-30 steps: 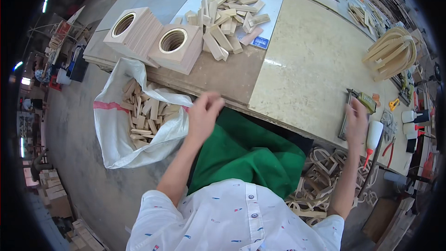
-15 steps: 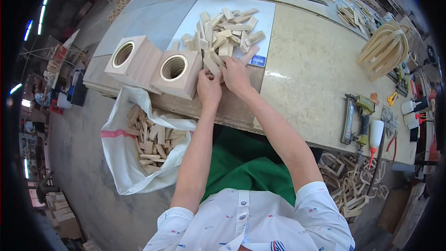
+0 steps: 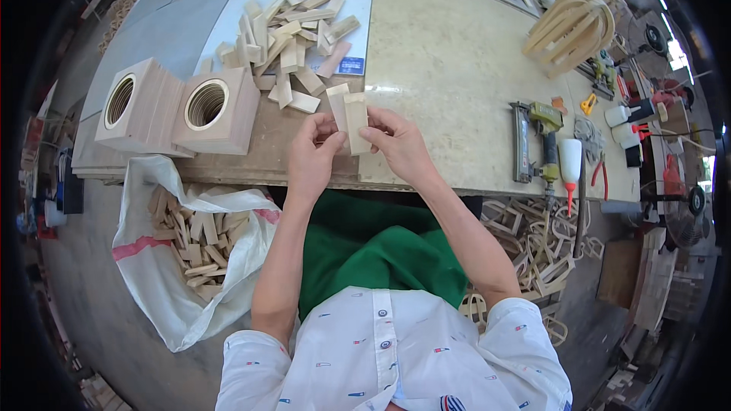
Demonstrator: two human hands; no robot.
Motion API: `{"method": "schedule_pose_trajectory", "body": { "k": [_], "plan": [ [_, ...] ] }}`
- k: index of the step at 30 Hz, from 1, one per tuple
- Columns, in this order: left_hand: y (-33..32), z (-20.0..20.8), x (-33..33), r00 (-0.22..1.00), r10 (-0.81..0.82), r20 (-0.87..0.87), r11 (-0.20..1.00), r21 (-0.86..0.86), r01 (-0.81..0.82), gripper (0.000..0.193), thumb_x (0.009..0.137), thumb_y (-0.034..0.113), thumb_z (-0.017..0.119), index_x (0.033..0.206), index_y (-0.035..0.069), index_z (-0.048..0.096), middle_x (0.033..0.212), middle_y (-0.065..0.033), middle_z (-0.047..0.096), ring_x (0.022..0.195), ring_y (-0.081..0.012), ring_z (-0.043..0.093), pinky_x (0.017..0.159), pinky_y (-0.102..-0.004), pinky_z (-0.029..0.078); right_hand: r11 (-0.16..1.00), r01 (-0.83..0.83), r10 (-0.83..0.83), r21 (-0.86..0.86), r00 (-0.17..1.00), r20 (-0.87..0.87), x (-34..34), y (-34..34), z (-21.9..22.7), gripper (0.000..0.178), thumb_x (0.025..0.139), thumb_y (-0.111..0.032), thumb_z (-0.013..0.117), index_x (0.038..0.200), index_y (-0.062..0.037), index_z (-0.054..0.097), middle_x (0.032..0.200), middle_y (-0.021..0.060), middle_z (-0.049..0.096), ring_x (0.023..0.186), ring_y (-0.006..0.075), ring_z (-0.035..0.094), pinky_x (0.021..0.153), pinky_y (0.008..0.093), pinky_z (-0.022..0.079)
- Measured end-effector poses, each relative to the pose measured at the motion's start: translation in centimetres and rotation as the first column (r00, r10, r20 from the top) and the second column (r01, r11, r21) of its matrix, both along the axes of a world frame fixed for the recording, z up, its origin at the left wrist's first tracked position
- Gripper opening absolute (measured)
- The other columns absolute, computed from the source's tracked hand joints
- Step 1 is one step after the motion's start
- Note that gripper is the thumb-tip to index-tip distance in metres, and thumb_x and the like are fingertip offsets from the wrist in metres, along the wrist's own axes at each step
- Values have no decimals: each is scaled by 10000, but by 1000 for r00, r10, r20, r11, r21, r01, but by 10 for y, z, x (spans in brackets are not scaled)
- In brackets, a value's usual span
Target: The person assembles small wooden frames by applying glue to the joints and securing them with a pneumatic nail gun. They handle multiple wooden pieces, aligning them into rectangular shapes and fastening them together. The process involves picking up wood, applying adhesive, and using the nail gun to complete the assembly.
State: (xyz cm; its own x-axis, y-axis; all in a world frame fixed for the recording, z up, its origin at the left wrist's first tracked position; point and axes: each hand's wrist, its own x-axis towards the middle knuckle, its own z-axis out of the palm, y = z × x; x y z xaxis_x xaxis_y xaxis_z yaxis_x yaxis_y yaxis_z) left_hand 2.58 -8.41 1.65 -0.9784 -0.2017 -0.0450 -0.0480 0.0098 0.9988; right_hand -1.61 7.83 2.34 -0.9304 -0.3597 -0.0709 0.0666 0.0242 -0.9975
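Note:
Two small flat wooden blocks stand side by side between my hands, above the table's front edge. The left wooden block (image 3: pixel 337 99) looks slightly pinkish and is pinched by my left hand (image 3: pixel 311 154), fingers closed. Against it, the paler right wooden block (image 3: pixel 356 123) is held upright between the thumb and fingers of my right hand (image 3: pixel 397 144). Just beyond my hands lies a loose pile of similar wooden blocks (image 3: pixel 289 34), partly on a white sheet (image 3: pixel 221 23) and partly on the brown tabletop.
Two stacks of square wooden pieces with round holes (image 3: pixel 221 118) stand left. Below hangs a white sack (image 3: pixel 145 281) of wood pieces. On the right lie a nail gun (image 3: pixel 544 118), a white glue bottle (image 3: pixel 569 160), red-handled pliers (image 3: pixel 600 175) and bundled curved wooden frames (image 3: pixel 571 30).
My hands have drawn back from the pile's near edge, and two blocks are now raised side by side between them. The whole view has turned, shifting the table leftward.

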Motion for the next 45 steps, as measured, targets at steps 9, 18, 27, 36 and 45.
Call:
{"method": "schedule_pose_trajectory", "body": {
  "k": [9, 18, 27, 36, 45],
  "plan": [
    [3, -2, 4, 997, -79, -24, 997, -7, 79, 308, 863, 8, 592, 1170, -23, 597, 950, -105, 691, 857, -148, 644, 789, -290, 510, 987, 43, -6, 157, 973, -230, 12, 2, -6, 395, 897, -67, 611, 1285, -9, 558, 1036, 88, 599, 805, 124, 585, 679, 282, 497],
    [-34, 9, -29, 962, 194, -189, 684, -678, -271, 291, 868, 154, 639, 1099, -22, 635, 976, -130, 626, 865, -223, 614, 784, -331, 484, 999, -2, 6, -39, 994, 111, 12, 11, -3, 375, 908, -72, 590, 1277, -15, 566, 1021, 37, 668, 831, 96, 577, 736, 276, 483],
    [-75, -12, -65, 963, 243, -113, 487, -845, -222, 361, 838, 166, 626, 1142, -29, 611, 951, -195, 674, 880, -323, 646, 790, -415, 489, 986, -4, 27, -165, 990, 140, 22, 13, -10, 345, 895, -113, 619, 1220, 2, 595, 1027, 45, 667, 882, 91, 584, 759, 272, 482],
    [-16, 11, 13, 997, 73, 24, 997, -4, -73, 355, 862, 1, 630, 1215, -26, 606, 984, -43, 668, 854, -93, 603, 756, -240, 491, 969, -29, 76, -245, 980, 183, 35, 9, 2, 330, 880, -91, 642, 1195, -3, 599, 1027, 40, 657, 897, 97, 581, 790, 267, 479],
    [0, 5, 19, 998, -63, -15, 998, 24, 64, 344, 878, -20, 600, 1222, -5, 613, 1062, -77, 647, 950, -145, 629, 835, -273, 512, 980, 3, 20, -197, 993, 116, 38, 12, -5, 297, 849, -58, 660, 1136, -6, 602, 967, 40, 646, 890, 117, 588, 808, 284, 491]
  ]
}}
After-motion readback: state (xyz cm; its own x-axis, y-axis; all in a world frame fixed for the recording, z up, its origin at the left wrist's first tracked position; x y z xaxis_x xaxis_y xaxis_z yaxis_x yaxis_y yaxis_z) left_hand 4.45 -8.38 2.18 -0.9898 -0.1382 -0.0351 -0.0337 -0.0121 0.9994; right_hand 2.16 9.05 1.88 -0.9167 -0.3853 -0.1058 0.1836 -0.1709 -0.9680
